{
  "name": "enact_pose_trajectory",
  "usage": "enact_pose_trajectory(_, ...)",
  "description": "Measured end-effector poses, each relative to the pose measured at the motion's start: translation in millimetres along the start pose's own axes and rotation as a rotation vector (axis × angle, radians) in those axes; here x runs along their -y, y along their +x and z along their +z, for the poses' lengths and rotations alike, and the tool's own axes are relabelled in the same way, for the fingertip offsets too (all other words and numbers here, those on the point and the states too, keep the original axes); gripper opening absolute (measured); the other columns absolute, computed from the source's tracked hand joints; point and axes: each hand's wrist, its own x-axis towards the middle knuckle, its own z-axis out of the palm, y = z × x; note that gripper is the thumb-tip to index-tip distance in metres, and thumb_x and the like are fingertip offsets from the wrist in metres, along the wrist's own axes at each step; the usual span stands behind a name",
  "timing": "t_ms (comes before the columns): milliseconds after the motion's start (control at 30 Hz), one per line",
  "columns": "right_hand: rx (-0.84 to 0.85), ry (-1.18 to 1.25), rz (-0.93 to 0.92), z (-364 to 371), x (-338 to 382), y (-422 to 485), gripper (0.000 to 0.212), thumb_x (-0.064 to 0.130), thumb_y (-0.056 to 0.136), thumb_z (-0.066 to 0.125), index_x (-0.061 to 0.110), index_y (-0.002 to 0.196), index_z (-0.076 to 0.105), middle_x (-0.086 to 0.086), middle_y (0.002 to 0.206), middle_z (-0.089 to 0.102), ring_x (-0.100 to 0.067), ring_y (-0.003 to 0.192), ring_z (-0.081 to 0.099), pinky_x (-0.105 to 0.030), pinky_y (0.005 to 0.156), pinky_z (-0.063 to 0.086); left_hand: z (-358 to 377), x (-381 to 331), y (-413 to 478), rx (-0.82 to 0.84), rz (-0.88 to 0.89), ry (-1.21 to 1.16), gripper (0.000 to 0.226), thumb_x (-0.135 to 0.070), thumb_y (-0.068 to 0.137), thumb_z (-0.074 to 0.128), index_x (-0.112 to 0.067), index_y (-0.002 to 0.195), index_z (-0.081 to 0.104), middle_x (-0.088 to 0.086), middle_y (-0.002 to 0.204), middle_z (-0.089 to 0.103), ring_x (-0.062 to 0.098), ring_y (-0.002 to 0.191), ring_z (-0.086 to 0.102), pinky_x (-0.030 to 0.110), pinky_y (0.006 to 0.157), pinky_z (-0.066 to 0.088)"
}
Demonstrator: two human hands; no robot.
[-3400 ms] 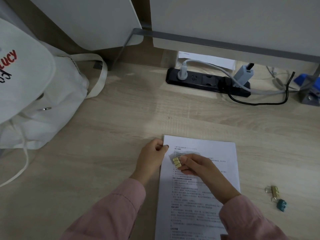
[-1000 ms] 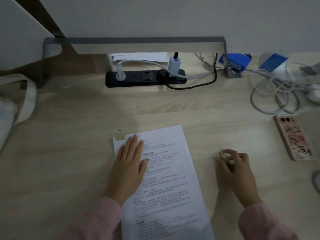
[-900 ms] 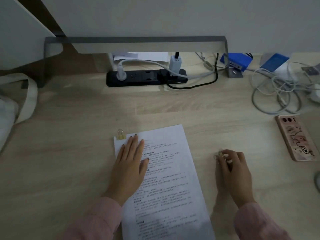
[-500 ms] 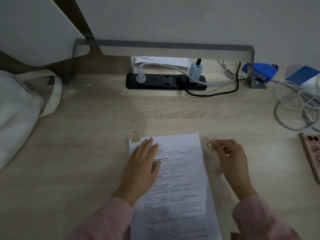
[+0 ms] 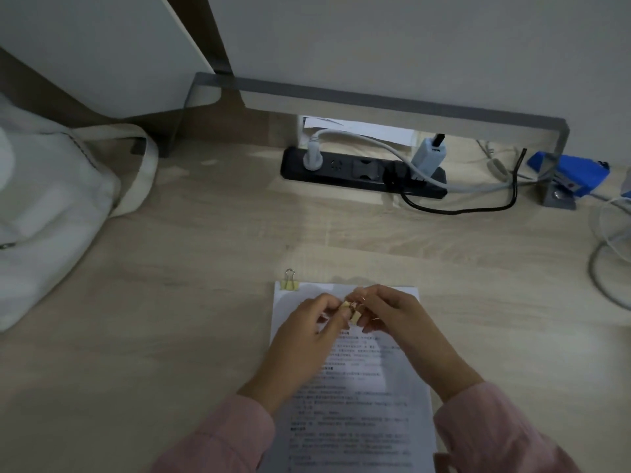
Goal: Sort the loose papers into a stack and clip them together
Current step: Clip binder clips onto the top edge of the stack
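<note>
**Both hands on a gold clip above the paper stack**

The stack lies flat on the wooden surface, its long side running away from the person, printed text facing up. A gold clip is already fastened on its far left corner, wire handle pointing away from the person.

Over the far end of the stack the two hands meet. The left hand and the right hand both have their fingertips on a second clip, also gold, which sits between them. The grip of each hand is pressed together, pinching this clip from either side. Motion blur hides whether it is squeezed apart or touches the sheet. Pink sleeves cover both wrists; the left sleeve lies over the surface beside the stack, the right sleeve at its right edge.

At the back of the surface a black strip carries several plugs, with a black cable looping in front of it. A grey riser spans above it. A white bag rests at the left, well apart from the stack. A blue stapler sits at the far right, near a grey cord.
</note>
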Motion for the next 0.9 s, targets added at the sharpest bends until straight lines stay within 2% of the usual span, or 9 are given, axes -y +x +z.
enact_pose_trajectory(67,0.046,0.109,0.035,-1,2,0,0.033,0.03,0.089,0.054,0.001,0.099,0.069,-0.008,0.08,0.067,-0.013,0.072,0.062,-0.021,0.067,0.053,0,2,3,-0.03,0.002,0.006,0.019,-0.034,0.093,0.048,-0.021,0.094,0.062,-0.006,0.096,0.066,0.009,0.095,0.06,0.034,0.089,0.049)
enact_pose_trajectory(133,0.08,0.107,0.015,-2,3,0,0.038,0.034,0.082,0.059,0.002,0.1,0.068,-0.007,0.084,0.068,-0.015,0.078,0.064,-0.022,0.071,0.054,-1,1,6,-0.043,0.002,-0.004,0.019,-0.033,0.093,0.048,-0.022,0.096,0.063,-0.006,0.098,0.066,0.008,0.095,0.06,0.034,0.088,0.049)
enact_pose_trajectory(233,0.067,0.072,-0.009,-4,4,4,0.028,0.027,0.084,0.061,0.003,0.096,0.068,-0.007,0.087,0.069,-0.015,0.081,0.064,-0.021,0.072,0.053,-2,-1,10,-0.056,0.058,0.056,0.018,-0.034,0.093,0.048,-0.024,0.097,0.062,-0.011,0.097,0.064,0.004,0.094,0.058,0.028,0.084,0.048)
enact_pose_trajectory(333,0.03,0.052,-0.029,-10,6,12,0.023,0.023,0.083,0.064,0.004,0.095,0.069,-0.009,0.092,0.07,-0.016,0.084,0.063,-0.021,0.074,0.052,-11,-2,17,-0.125,0.217,0.356,0.023,-0.037,0.093,0.046,-0.022,0.105,0.059,-0.015,0.1,0.055,0.003,0.095,0.051,0.015,0.077,0.037)
enact_pose_trajectory(433,-0.048,-0.011,-0.071,-18,9,24,0.014,0.018,0.078,0.07,0.007,0.086,0.07,-0.004,0.086,0.072,-0.015,0.08,0.063,-0.024,0.074,0.05,-23,-1,30,-0.194,0.348,0.704,0.03,-0.038,0.089,0.046,-0.018,0.108,0.059,-0.004,0.106,0.058,0.015,0.1,0.055,0.024,0.083,0.037)
enact_pose_trajectory(533,-0.081,-0.158,-0.136,-23,10,35,0.009,0.015,0.077,0.072,0.008,0.08,0.068,-0.003,0.085,0.072,-0.02,0.078,0.063,-0.031,0.078,0.048,-28,-2,42,-0.029,0.29,0.904,0.033,-0.033,0.088,0.051,-0.016,0.117,0.052,-0.001,0.118,0.053,0.021,0.115,0.046,0.03,0.096,0.03)
enact_pose_trajectory(633,-0.05,-0.319,-0.202,-24,10,45,0.009,0.017,0.078,0.071,0.009,0.079,0.066,-0.011,0.088,0.07,-0.029,0.084,0.063,-0.036,0.078,0.05,-30,-4,54,0.054,0.237,1.02,0.036,-0.037,0.087,0.051,-0.017,0.117,0.047,-0.003,0.122,0.05,0.018,0.116,0.04,0.03,0.095,0.024)
enact_pose_trajectory(733,0.011,-0.381,-0.232,-21,14,52,0.011,0.015,0.078,0.071,0.018,0.071,0.063,-0.005,0.081,0.067,-0.021,0.079,0.062,-0.029,0.074,0.048,-30,-7,65,0.133,0.153,1.012,0.04,-0.039,0.082,0.059,-0.017,0.113,0.049,-0.003,0.12,0.052,0.018,0.114,0.041,0.031,0.096,0.024)
enact_pose_trajectory(900,0.157,-0.457,-0.234,-17,18,64,0.008,0.013,0.078,0.071,0.009,0.076,0.064,-0.002,0.08,0.059,-0.011,0.074,0.055,-0.017,0.068,0.044,-37,-12,74,0.284,0.042,0.868,0.034,-0.038,0.08,0.062,-0.021,0.109,0.059,-0.001,0.119,0.052,0.018,0.117,0.039,0.032,0.099,0.025)
